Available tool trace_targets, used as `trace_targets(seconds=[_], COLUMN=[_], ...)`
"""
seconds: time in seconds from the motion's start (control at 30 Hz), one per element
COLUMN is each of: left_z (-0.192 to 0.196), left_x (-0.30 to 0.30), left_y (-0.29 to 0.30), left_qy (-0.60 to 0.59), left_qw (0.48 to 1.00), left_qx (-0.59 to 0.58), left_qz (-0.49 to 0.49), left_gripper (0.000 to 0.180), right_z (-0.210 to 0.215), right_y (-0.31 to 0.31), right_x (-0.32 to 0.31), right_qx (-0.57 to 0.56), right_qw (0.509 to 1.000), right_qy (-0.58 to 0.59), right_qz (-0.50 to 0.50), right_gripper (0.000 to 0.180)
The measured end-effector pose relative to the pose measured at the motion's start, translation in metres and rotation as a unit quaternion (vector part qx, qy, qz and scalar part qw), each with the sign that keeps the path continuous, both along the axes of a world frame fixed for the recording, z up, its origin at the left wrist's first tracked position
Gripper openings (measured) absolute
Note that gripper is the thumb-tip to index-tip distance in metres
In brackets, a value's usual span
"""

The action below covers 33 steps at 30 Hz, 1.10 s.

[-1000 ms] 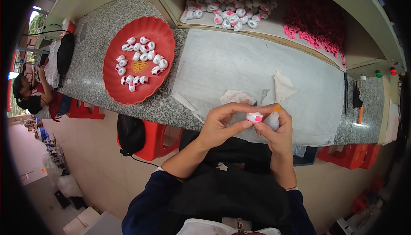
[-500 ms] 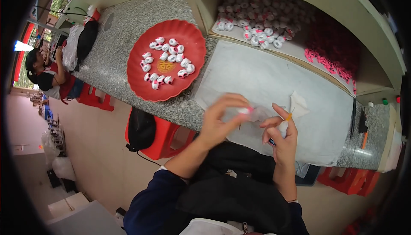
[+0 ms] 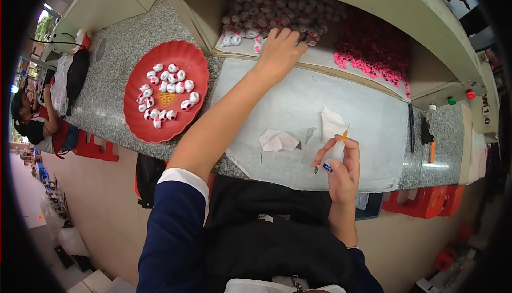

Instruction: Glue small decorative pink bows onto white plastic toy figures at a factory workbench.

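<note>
My left hand [image 3: 281, 53] reaches to the front of the shelf opening, at the near edge of a pile of small rounded white pieces [image 3: 274, 13] with pink parts. Its fingers bend down over the pieces; their tips are hidden, so a hold does not show. My right hand [image 3: 342, 173] is closed around a small squeeze bottle [image 3: 334, 157], pale and translucent, with a blue label and an orange needle tip pointing up. That hand is above the white sheet [image 3: 373, 143], beside a crumpled white tissue [image 3: 333, 123].
A red scalloped plate [image 3: 140, 85] with several white-and-pink pieces stands on the speckled counter at left. Pink small parts [image 3: 368, 61] lie heaped in the shelf's right side. A wrinkled pale scrap [image 3: 278, 140] rests on the sheet. Another person [image 3: 37, 117] sits at far left.
My left hand has moved from above the sheet, where it held a small pink-and-white piece, forward to the shelf pile. The right hand still holds the bottle. The whole view has shifted.
</note>
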<state>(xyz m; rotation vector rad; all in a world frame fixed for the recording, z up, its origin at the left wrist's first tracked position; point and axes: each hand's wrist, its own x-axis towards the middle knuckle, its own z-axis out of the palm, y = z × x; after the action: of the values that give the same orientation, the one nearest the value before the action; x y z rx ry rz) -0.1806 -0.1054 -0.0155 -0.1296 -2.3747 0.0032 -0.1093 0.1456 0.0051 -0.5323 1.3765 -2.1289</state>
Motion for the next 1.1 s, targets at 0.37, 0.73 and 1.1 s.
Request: trace_targets(seconds=[0.37,0.73,1.1], left_z=[0.030,0.011,0.012], left_x=[0.098,0.165,0.169], left_y=[0.063,0.108,0.110], left_qy=[-0.103,-0.026,-0.004], left_qw=[0.747,0.512,0.482], left_qx=[0.627,0.828,0.852], left_qz=[-0.198,-0.225,-0.206], left_gripper=[0.016,0.032,0.035], right_z=[0.005,0.023,0.021], right_y=[0.018,-0.001,0.003], right_x=[-0.003,0.015,0.024], right_qx=[0.007,-0.019,-0.007], right_qw=[0.998,0.950,0.917], right_qy=[-0.006,0.230,0.362], right_qz=[-0.062,-0.209,-0.164], right_gripper=[0.032,0.035,0.043])
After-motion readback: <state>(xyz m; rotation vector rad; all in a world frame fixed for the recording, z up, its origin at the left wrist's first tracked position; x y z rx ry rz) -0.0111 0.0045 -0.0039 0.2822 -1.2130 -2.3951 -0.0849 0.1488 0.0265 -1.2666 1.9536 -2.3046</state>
